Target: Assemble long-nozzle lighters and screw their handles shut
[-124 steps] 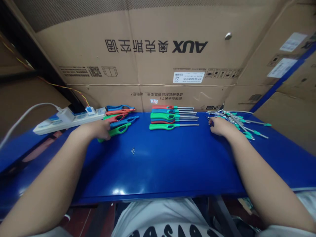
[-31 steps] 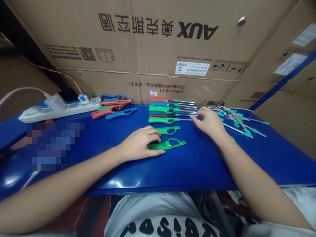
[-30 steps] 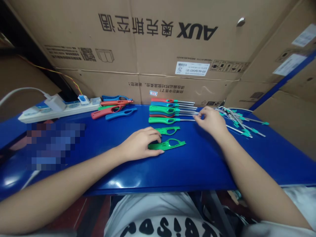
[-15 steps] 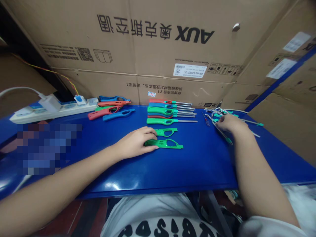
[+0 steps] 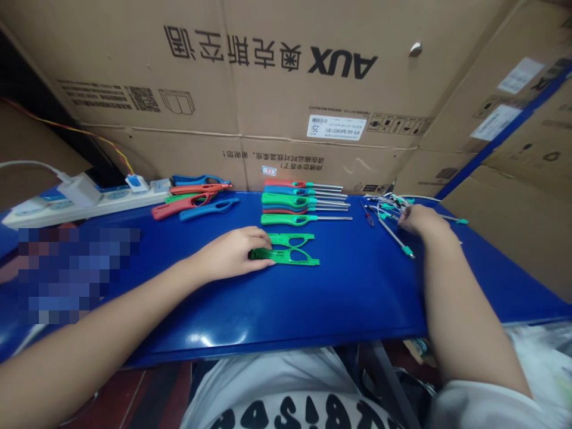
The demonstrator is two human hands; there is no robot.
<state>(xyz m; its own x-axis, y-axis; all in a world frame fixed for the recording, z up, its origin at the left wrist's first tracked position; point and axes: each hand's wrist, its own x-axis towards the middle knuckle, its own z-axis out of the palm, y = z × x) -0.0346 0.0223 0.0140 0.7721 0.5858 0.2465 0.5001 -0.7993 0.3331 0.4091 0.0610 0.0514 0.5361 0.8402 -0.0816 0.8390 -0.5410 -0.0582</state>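
Observation:
My left hand [image 5: 241,253] curls over the handle ends of two green lighter casing halves, its fingers gripping the nearer half [image 5: 292,257]. The farther half [image 5: 292,240] lies just behind, partly under my fingers. At the right, my right hand [image 5: 420,221] reaches into a pile of metal lighter tubes [image 5: 393,233] with green ends and white wires [image 5: 388,199]. Its fingertips are pinched together among them; what they grip is hidden. A small screwdriver [image 5: 369,219] lies left of that pile.
Several lighters [image 5: 286,219] with metal tubes lie in a row behind the casing halves. Left of them is a heap of coloured handle casings [image 5: 196,202]. A power strip [image 5: 116,199] with plugs runs along the back left. Large cardboard [image 5: 268,89] walls the blue table [image 5: 339,298].
My view has shifted slightly, moving the scene to the left. My right hand has moved a little right within the pile. The nearer casing half has drawn slightly closer to the farther one.

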